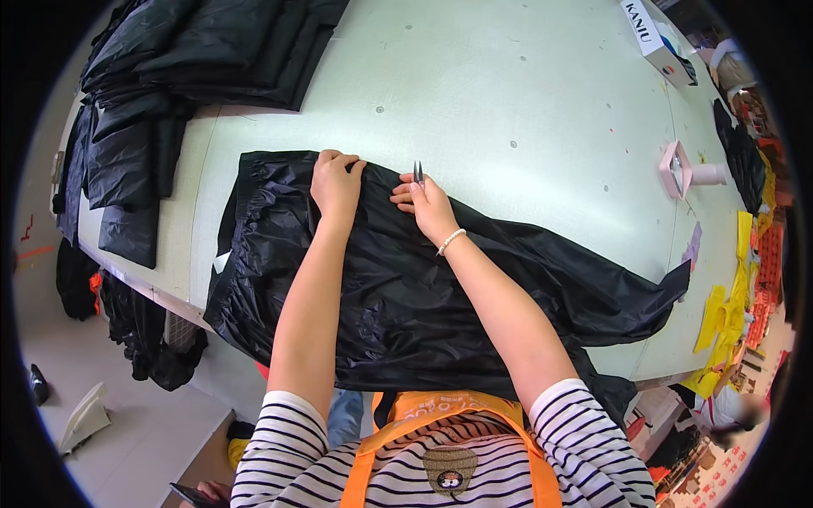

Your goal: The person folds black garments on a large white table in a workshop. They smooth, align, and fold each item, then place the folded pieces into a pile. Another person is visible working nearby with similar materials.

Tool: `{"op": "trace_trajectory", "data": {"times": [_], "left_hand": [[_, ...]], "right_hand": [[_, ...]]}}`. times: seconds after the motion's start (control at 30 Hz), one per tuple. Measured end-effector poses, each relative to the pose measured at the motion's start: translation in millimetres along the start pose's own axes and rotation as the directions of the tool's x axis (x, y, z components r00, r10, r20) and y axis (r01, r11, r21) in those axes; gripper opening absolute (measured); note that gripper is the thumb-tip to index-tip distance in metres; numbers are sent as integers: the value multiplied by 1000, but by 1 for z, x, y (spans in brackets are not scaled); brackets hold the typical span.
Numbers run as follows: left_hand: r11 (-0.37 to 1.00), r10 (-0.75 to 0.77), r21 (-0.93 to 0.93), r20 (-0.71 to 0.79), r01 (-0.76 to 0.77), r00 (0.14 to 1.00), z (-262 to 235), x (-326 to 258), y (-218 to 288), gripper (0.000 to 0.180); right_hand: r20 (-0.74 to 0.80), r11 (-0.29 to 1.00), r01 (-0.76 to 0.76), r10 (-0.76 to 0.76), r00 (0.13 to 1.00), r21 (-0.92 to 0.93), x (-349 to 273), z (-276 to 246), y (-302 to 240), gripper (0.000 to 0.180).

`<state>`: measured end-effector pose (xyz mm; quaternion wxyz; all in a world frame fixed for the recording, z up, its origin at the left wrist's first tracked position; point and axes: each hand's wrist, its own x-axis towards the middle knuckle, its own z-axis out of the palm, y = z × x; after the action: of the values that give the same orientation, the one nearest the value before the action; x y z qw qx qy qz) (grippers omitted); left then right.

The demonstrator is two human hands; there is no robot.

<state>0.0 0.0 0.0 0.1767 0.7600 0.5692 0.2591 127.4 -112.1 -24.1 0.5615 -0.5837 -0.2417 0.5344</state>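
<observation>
A pair of shiny black trousers point(398, 296) lies across the table in front of me, its gathered elastic waistband point(241, 229) on the left and a leg stretching to the right. A small white tag point(221, 262) shows by the waistband. My left hand point(336, 182) is closed on the far edge of the trousers, pinching the fabric. In my right hand point(426, 206), just to its right over the same edge, is a pair of thread snips point(418, 173). Their tips point away from me, and the handles are hidden in my palm.
Folded black garments point(212, 51) are piled at the far left of the pale table point(474, 93). A white box point(656, 42) stands far right, with a pink tape roll holder point(676, 171) nearer. Yellow strips point(720, 330) hang off the right edge. Another person's hand point(213, 491) holds a phone, lower left.
</observation>
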Motion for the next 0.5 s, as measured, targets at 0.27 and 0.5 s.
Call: {"op": "trace_trajectory", "data": {"times": [0.27,0.5], "left_hand": [[953,-53,-286,150,95,987,-16,15,-27,11],[966,-45,-244,169,86,985,-13,20,-19,13]], "right_hand": [[44,650,45,-17,999,-759,16,32,-56,32],[317,272,334,-105,943,-903,46,34,-75,22]]}}
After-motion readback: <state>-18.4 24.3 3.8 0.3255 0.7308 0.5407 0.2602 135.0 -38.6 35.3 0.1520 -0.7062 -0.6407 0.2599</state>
